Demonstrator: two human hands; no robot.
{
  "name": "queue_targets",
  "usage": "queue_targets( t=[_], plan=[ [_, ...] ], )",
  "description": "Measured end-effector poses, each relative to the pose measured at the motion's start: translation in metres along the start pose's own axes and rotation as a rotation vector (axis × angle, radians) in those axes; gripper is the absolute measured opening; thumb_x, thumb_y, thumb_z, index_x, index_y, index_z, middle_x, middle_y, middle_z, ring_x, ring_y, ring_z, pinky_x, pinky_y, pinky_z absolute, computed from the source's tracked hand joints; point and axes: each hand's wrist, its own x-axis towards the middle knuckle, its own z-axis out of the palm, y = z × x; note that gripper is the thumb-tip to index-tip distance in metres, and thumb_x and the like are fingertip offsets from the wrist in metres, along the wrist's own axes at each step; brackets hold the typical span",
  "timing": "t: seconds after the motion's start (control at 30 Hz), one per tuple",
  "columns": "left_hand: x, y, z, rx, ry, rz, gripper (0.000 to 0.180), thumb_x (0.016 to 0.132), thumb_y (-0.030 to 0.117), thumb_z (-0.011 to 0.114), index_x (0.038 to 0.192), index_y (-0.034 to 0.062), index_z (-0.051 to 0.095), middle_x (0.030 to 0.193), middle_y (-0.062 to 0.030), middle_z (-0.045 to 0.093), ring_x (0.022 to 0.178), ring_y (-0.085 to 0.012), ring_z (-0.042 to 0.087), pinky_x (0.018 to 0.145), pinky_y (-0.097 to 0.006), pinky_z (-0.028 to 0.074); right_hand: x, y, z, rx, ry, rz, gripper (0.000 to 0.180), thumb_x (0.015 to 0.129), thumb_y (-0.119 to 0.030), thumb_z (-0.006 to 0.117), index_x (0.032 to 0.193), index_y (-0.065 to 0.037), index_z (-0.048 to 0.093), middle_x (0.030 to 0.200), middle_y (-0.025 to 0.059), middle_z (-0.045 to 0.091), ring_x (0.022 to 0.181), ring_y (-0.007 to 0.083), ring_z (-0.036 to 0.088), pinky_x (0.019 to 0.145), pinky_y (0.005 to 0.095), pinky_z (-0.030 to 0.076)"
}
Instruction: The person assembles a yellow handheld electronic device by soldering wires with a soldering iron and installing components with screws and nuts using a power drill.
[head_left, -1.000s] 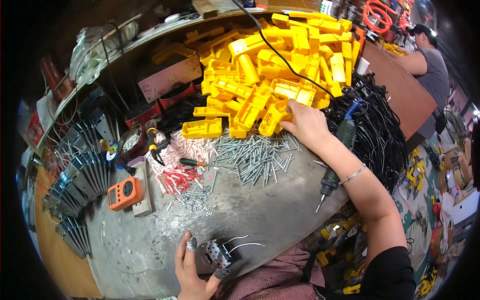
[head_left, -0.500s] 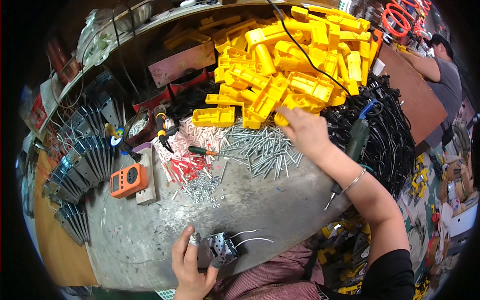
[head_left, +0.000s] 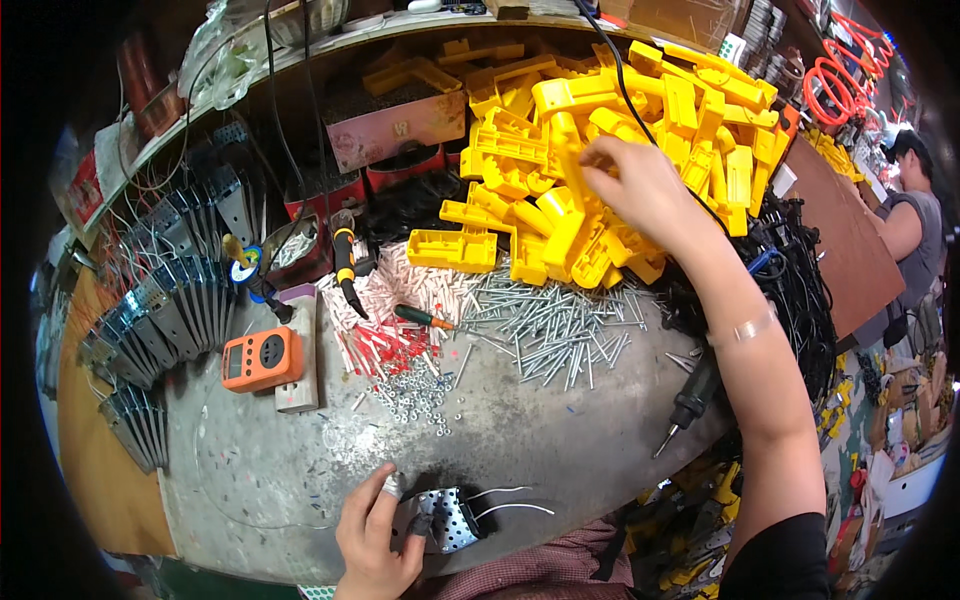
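Observation:
My left hand [head_left: 378, 540] is low at the front of the bench, its thumb and fingers around a perforated metal bracket [head_left: 455, 520]. Two white wires stick out from the bracket's right side, and wrappings cover the tips of the index finger and thumb. My right hand [head_left: 640, 190] reaches over the heap of yellow plastic casings [head_left: 690, 110]. Its fingers are pinched on a long yellow plastic casing [head_left: 568, 235] that stands tilted at the front of the heap. The fingertips are partly hidden behind the hand.
In front of the heap lie loose screws [head_left: 560, 335], pale sleeves [head_left: 430, 275] and nuts [head_left: 415, 395]. A green electric screwdriver [head_left: 690, 400] lies under my right forearm. An orange meter [head_left: 262, 360] and stacked metal brackets [head_left: 165, 310] stand left. Another person [head_left: 910, 225] sits far right.
My right hand has moved up and back over the heap, and a long yellow casing has tipped up with it. My left hand stays at the bracket. The whole view has shifted slightly.

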Motion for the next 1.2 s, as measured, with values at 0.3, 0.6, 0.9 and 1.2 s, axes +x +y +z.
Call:
queue_targets(
  t=[0.3, 0.6, 0.9, 1.2],
  plan=[
    [0.006, -0.002, 0.005, 0.003, 0.019, 0.071, 0.064, 0.054, -0.007, 0.061, 0.117, -0.0013, 0.053, 0.119, -0.0228, 0.059, 0.097, -0.0396, 0.062, 0.083, -0.042, 0.051, 0.116, 0.025, 0.064, -0.418, -0.139, 0.453, 0.028, 0.090, -0.017, 0.052, 0.110, 0.000, 0.060, 0.111, 0.0207, 0.066, 0.102, 0.0329, 0.066, 0.084, 0.0411, 0.053],
    [0.000, 0.002, -0.009, -0.074, -0.018, 0.088, 0.057, 0.056, -0.008, 0.061, 0.113, -0.0003, 0.058, 0.111, -0.0211, 0.063, 0.091, -0.0386, 0.064, 0.078, -0.041, 0.053, 0.106, 0.057, 0.054, -0.035, 0.326, 0.503, 0.058, 0.073, -0.038, 0.076, 0.115, -0.003, 0.057, 0.105, 0.0165, 0.068, 0.096, 0.0307, 0.066, 0.085, 0.0372, 0.052],
    [0.021, 0.024, -0.031, -0.837, 0.039, -0.440, 0.094, 0.066, 0.037, 0.085, 0.138, -0.0034, 0.041, 0.114, -0.0180, 0.063, 0.104, -0.0280, 0.064, 0.085, -0.037, 0.049, -0.092, -0.143, -0.023, 0.798, -0.522, -0.651, 0.032, 0.082, -0.024, 0.069, 0.111, -0.009, 0.068, 0.092, 0.0092, 0.066, 0.089, 0.0252, 0.063, 0.079, 0.0337, 0.052],
    [0.013, 0.014, -0.020, -1.478, 0.339, -0.605, 0.082, 0.085, 0.053, 0.061, 0.142, 0.0010, 0.034, 0.135, -0.0292, 0.045, 0.111, -0.0414, 0.057, 0.077, -0.042, 0.056, -0.175, -0.014, 0.004, 0.040, -0.244, 0.167, 0.010, 0.080, -0.006, 0.055, 0.086, -0.004, 0.064, 0.082, 0.0170, 0.064, 0.080, 0.0360, 0.064, 0.071, 0.0436, 0.051]
  ],
)
